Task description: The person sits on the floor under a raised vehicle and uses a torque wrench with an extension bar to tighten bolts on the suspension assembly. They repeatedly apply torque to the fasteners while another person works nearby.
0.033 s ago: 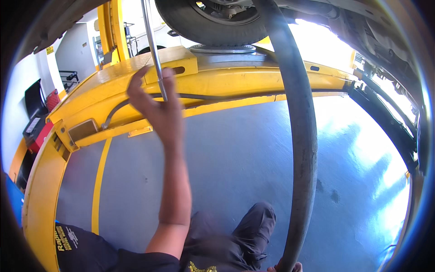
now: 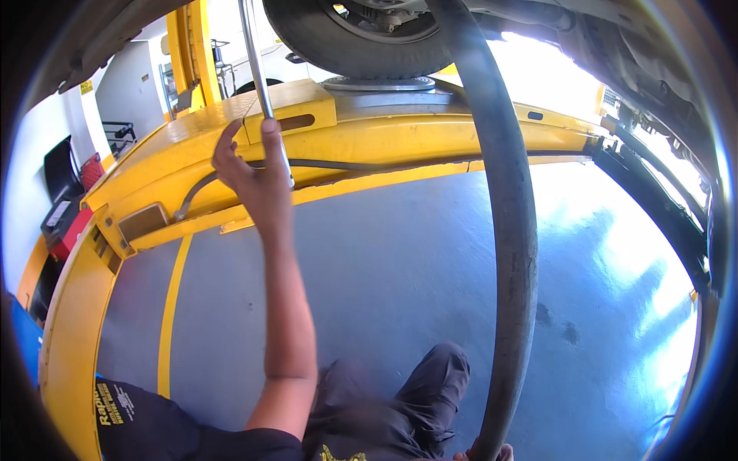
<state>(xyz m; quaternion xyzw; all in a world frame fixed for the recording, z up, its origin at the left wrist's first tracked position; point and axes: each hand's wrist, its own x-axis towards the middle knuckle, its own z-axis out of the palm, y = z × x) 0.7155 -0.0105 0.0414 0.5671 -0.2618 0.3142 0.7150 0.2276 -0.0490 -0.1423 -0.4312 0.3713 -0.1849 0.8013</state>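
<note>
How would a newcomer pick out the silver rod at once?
Find the long yellow beam crossing the upper view, below the tire. Towards its left, the raised left hand has a straight rod passing down behind its thumb from the picture's top edge. That rod is slim and shiny silver, unlike the thick, dull grey bar to its right.

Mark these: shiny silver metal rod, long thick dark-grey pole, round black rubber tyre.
Shiny silver metal rod (image 2: pixel 257 61): head view, upper part of its shaft.
Long thick dark-grey pole (image 2: pixel 516 230): head view, middle of its length.
Round black rubber tyre (image 2: pixel 357 60): head view, lower sidewall.
</note>
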